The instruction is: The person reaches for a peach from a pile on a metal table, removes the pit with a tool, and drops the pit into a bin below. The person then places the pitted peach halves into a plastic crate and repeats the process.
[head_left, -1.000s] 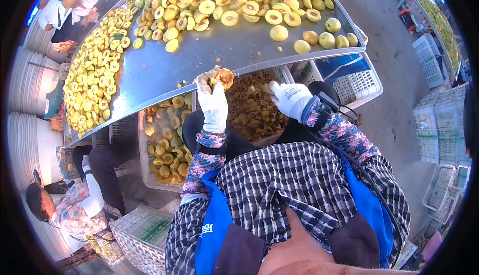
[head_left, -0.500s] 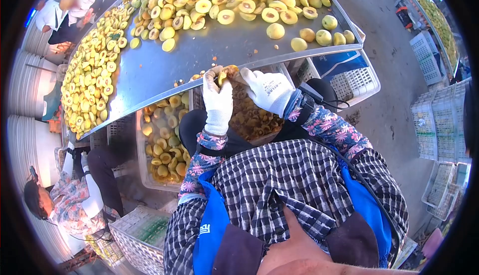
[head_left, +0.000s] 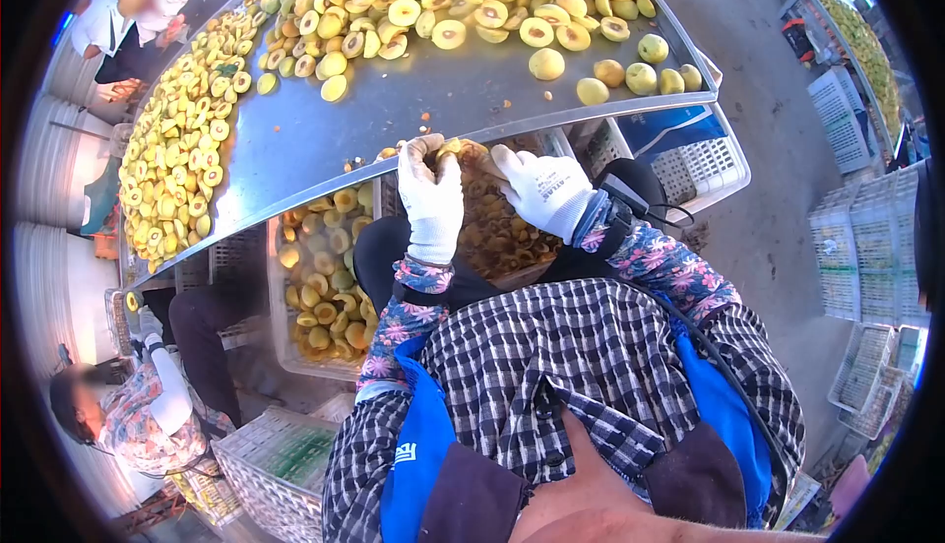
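At the near rim of the metal table, my left hand [head_left: 430, 193], in a stained white glove, is closed around a piece of yellow stone fruit [head_left: 451, 147]. My right hand [head_left: 543, 187], gloved too, is closed close beside it with the fingertips near the fruit. What it grips, if anything, is hidden. Beneath my hands, a crate of brownish fruit scraps [head_left: 502, 238] stands between my knees. Many halved yellow fruits [head_left: 448, 34], cut faces showing stones, are heaped on the metal table [head_left: 384, 100].
Several whole fruits [head_left: 641, 77] lie at the table's right corner. A crate of pitted halves [head_left: 325, 317] stands left of my knees, and a white basket [head_left: 704, 161] is on the right. A co-worker [head_left: 148, 395] sits at the left; stacked crates [head_left: 866, 243] stand far right.
My right hand has shifted slightly right and down, and its fingers have turned a little. The left hand still holds the fruit. The co-worker at left has moved their arms.
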A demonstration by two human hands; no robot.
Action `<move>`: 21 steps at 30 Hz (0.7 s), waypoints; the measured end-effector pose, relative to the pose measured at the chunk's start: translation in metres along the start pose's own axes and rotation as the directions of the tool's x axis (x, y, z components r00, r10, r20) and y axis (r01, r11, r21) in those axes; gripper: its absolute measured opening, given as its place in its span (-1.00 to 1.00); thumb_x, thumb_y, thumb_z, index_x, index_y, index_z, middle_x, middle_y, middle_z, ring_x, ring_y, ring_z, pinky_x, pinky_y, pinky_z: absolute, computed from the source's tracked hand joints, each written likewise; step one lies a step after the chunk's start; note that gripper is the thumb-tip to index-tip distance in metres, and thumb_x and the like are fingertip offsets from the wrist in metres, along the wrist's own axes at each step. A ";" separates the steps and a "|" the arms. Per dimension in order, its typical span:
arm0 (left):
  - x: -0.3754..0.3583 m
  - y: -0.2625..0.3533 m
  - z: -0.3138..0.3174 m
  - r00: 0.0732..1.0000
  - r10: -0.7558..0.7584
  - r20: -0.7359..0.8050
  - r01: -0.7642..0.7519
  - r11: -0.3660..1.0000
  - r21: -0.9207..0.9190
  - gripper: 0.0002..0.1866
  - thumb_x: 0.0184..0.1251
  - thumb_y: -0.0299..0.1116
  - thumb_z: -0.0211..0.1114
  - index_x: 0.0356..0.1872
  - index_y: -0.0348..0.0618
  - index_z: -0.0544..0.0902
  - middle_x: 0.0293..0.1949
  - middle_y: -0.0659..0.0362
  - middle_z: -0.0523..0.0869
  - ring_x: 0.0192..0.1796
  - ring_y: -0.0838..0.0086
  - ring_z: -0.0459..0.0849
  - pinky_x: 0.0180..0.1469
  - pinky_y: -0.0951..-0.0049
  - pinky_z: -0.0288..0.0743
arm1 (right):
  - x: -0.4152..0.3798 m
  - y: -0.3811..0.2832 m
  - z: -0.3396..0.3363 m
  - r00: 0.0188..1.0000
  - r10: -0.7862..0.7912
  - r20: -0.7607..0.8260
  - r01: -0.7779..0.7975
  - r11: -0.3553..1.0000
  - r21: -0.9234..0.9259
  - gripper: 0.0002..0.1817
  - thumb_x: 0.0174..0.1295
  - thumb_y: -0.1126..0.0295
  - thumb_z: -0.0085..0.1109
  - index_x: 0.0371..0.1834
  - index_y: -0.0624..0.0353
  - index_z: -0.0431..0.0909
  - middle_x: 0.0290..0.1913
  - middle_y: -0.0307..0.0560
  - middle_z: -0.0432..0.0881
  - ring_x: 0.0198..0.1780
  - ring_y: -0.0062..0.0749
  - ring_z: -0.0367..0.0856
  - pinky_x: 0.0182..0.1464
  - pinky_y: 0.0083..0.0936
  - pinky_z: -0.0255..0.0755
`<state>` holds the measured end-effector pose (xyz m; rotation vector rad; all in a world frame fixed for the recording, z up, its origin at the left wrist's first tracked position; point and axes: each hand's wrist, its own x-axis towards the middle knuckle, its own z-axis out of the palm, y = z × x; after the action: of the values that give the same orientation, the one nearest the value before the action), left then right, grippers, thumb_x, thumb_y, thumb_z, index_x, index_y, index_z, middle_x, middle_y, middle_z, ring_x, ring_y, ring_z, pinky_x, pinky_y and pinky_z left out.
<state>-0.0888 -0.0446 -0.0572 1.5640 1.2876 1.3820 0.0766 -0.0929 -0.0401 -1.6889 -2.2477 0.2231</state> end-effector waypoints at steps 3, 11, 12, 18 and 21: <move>-0.004 -0.009 0.000 0.999 0.008 0.034 -0.010 0.999 0.049 -0.81 0.20 -0.62 0.17 -0.14 -0.32 0.53 -0.19 0.08 0.59 -0.12 0.37 0.59 0.04 0.42 0.47 | -0.010 0.005 0.002 1.000 -0.011 0.007 0.011 1.000 -0.022 -0.62 0.25 0.21 0.07 0.07 0.11 0.32 -0.33 0.02 0.61 -0.38 -0.08 0.67 -0.38 -0.22 0.54; -0.015 -0.008 0.003 0.989 0.095 0.111 -0.113 0.979 0.168 -0.80 0.19 -0.61 0.17 -0.14 -0.32 0.55 -0.19 0.03 0.60 -0.10 0.25 0.61 0.04 0.34 0.47 | -0.026 0.016 0.006 0.990 0.026 0.137 -0.017 0.998 -0.062 -0.62 0.26 0.24 0.04 0.10 0.09 0.32 -0.31 0.02 0.63 -0.34 -0.09 0.68 -0.30 -0.20 0.54; -0.014 -0.012 0.002 0.989 0.097 0.113 -0.116 0.979 0.170 -0.80 0.19 -0.61 0.17 -0.14 -0.32 0.55 -0.19 0.03 0.60 -0.10 0.25 0.61 0.04 0.34 0.47 | -0.027 0.017 0.005 0.989 0.022 0.147 -0.011 0.997 -0.070 -0.63 0.26 0.24 0.03 0.10 0.09 0.33 -0.30 0.03 0.64 -0.32 -0.10 0.68 -0.27 -0.21 0.54; 0.009 -0.013 -0.025 0.998 0.064 -0.026 -0.062 0.995 0.078 -0.78 0.22 -0.65 0.15 -0.10 -0.28 0.52 -0.14 0.15 0.59 -0.10 0.48 0.58 0.05 0.50 0.46 | -0.041 0.042 0.030 0.957 0.124 0.261 -0.118 0.992 -0.041 -0.63 0.26 0.23 0.07 0.08 0.10 0.33 -0.29 -0.01 0.66 -0.28 -0.09 0.67 -0.29 -0.29 0.55; 0.008 -0.012 -0.016 1.000 0.010 -0.005 -0.011 0.999 -0.051 -0.79 0.23 -0.64 0.17 -0.11 -0.28 0.53 -0.17 0.17 0.60 -0.11 0.51 0.57 0.04 0.52 0.46 | -0.028 0.015 0.010 0.999 0.046 0.005 -0.046 0.989 0.144 -0.60 0.24 0.24 0.10 0.10 0.08 0.32 -0.26 0.01 0.65 -0.30 -0.07 0.66 -0.30 -0.29 0.54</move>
<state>-0.1070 -0.0353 -0.0624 1.5361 1.2391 1.4149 0.0939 -0.1144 -0.0586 -1.6658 -2.1398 0.3876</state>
